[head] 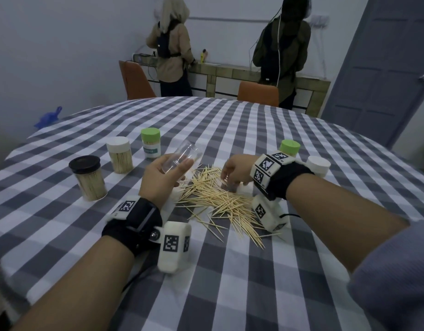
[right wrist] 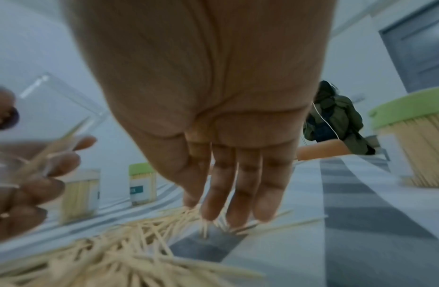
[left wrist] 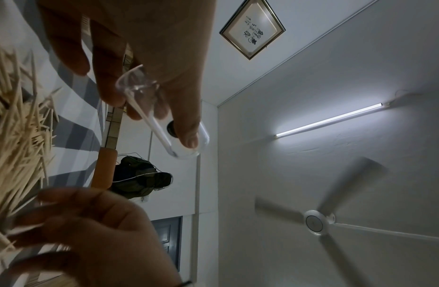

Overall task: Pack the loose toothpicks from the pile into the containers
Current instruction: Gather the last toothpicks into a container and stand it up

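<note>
A loose pile of toothpicks point(head: 215, 199) lies on the checked tablecloth point(head: 230, 120) between my hands. My left hand point(head: 180, 170) grips an empty clear container point(head: 184, 156), tilted with its mouth up and away, just above the pile's left edge. The left wrist view shows its thumb and fingers wrapped round that container point(left wrist: 161, 120). My right hand point(head: 230, 180) reaches down onto the far right of the pile. In the blurred right wrist view its fingers point(right wrist: 237, 194) point down and a few toothpicks stand upright between thumb and fingers, above the pile point(right wrist: 115, 252).
Closed, filled containers stand to the left: black-lidded point(head: 88, 177), white-lidded point(head: 119, 155), green-lidded point(head: 150, 144). On the right stand a green-lidded one point(head: 289, 148) and a white-lidded one point(head: 319, 166). Two people stand at a far counter behind orange chairs point(head: 257, 93).
</note>
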